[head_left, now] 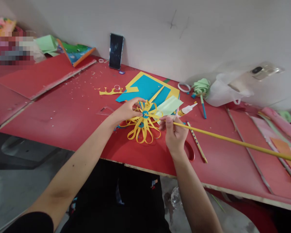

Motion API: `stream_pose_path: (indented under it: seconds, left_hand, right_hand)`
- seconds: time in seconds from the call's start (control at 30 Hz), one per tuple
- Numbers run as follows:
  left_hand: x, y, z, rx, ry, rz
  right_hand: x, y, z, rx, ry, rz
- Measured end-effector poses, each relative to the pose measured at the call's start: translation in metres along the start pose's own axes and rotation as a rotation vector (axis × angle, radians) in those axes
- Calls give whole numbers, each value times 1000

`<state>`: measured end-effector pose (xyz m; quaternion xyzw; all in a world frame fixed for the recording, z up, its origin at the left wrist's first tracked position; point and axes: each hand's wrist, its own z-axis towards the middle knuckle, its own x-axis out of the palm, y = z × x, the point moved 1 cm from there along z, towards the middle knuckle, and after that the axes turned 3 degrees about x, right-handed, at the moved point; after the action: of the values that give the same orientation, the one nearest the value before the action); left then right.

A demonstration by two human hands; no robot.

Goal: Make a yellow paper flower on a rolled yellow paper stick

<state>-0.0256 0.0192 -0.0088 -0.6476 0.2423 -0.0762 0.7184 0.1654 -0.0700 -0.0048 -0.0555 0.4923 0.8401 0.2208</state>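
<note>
Yellow looped-paper flower with blue centre, on red table, pinched at its top edge by left hand. Long yellow stick clamped between right hand fingers. Beyond: glue tube, white plastic bag, contents hidden.

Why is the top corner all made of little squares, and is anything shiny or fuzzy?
Head view: the colourful pile at top left is pixelated into blocks, so it cannot be read; the black phone leaning on the wall shows faint glare; the clear plastic wrap at right gleams; the left hand, right hand and yellow looped paper flower look sharp, with soft shadows.
</note>
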Motion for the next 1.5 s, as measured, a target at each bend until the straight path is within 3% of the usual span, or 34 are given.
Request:
stream_pose_path:
  seconds: [0.27, 0.67, 1.5]
  left_hand:
    - [2, 2, 1, 19, 83, -99]
    - [3, 7, 5, -39, 63, -114]
    - [4, 6, 3, 92, 20, -62]
  right_hand:
    - [1, -3, -1, -9, 22, -20]
    - [0, -3, -1, -67, 55, -82]
    - [0, -1, -2, -41, 73, -115]
